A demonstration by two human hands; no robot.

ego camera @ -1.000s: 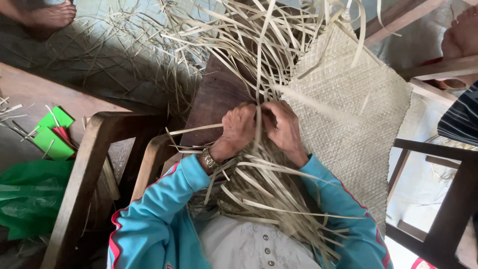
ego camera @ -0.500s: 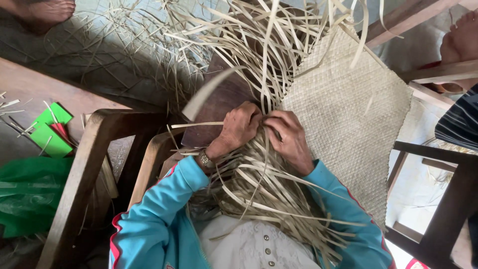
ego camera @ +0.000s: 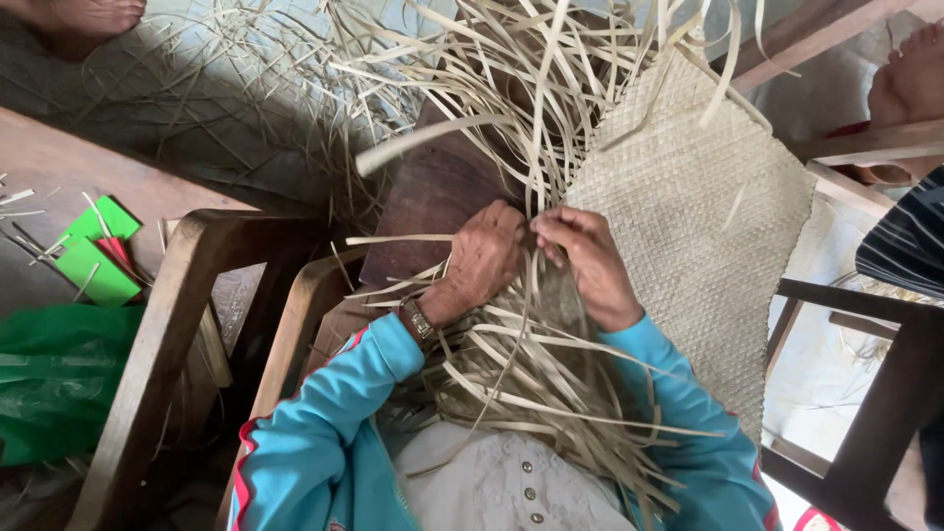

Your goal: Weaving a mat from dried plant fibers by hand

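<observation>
The left hand [ego camera: 482, 261] and right hand [ego camera: 588, 264] meet, fingertips almost touching, at the near-left edge of the woven mat [ego camera: 688, 216], both pinched on the loose pale strips [ego camera: 536, 147] where weave ends and free strands begin. This keeps the working edge tight. The mat lies over a dark wooden board [ego camera: 433, 197], which supports it; unwoven strips fan past the board's far edge and trail toward the lap. A wooden chair arm [ego camera: 177, 324] stands left, with a green plastic bag [ego camera: 49, 383] beyond it.
</observation>
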